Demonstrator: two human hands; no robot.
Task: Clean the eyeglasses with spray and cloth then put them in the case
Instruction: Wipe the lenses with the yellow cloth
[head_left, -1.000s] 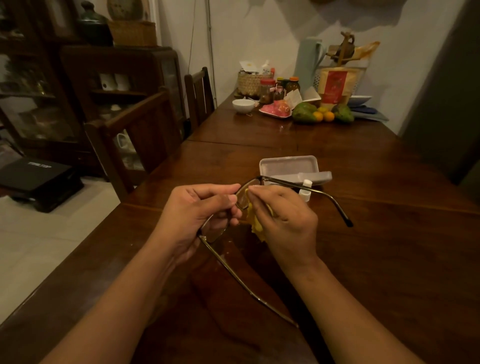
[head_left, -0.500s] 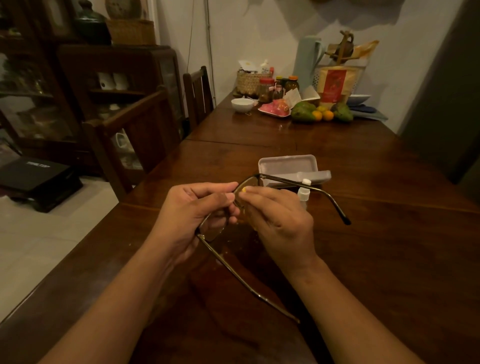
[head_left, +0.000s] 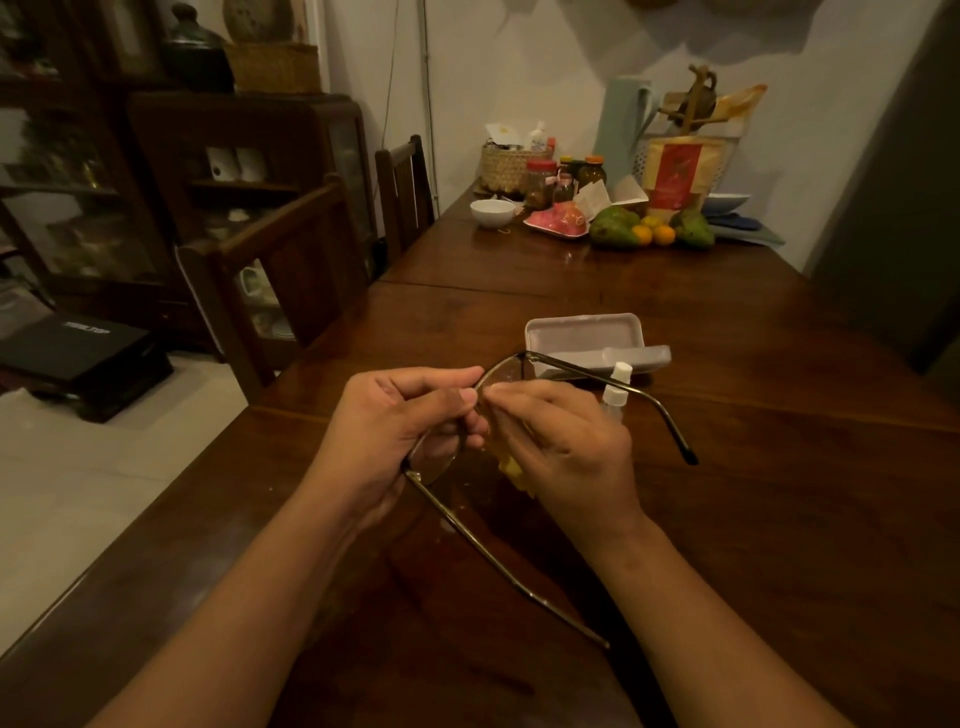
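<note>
**Lens wiping, held off the counter**

Steadying eyeglasses (head_left: 498, 552) just above the counter (head_left: 727, 519) with left hand (head_left: 395, 431), fingers curled round the near lens rim, temples unfolded and clear of the wood. Pinching the far lens through yellow cloth (head_left: 511, 467) with right hand (head_left: 566, 447), presumably to rub both faces at once (cloth mostly hidden under the palm). Hands close together, nearly touching.

Just behind: spray bottle (head_left: 618, 387), upright, crossed in view by the far temple, and open white case (head_left: 582, 335). Only that bottle in the path to the case; probably easy to knock over. Further off: chairs (head_left: 291, 280) at left, fruit (head_left: 649, 231) at the far end.
</note>
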